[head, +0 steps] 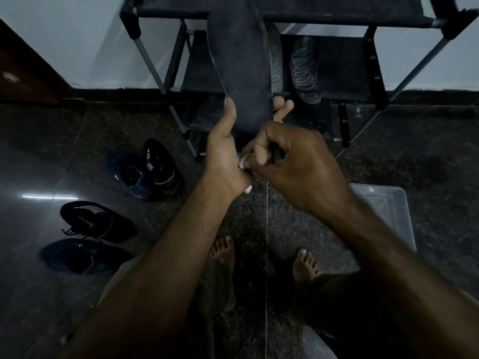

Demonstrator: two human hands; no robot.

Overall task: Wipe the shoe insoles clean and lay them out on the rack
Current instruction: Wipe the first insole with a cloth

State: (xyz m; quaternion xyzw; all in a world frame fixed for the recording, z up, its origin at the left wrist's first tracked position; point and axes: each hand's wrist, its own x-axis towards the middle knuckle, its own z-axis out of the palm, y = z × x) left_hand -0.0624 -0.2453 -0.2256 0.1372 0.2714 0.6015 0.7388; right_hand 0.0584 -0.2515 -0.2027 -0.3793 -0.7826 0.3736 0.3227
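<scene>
My left hand [224, 151] grips the heel end of a dark insole [241, 60] and holds it upright in front of the rack, thumb on one edge and fingers curled round the other. Just below the heel, my right hand [293, 161] pinches a small white wipe [243, 164], most of it hidden between the two hands. Two other insoles with pale squiggle patterns lie on the rack's middle shelf [344, 73]: one insole [304, 71] in full view, the other insole [276, 66] half hidden behind the held one.
The black shoe rack [311, 18] stands against the wall ahead. Several dark shoes [160, 167] sit on the floor to the left. A clear plastic box [386, 208] lies on the floor at right. My bare feet [305, 265] are below.
</scene>
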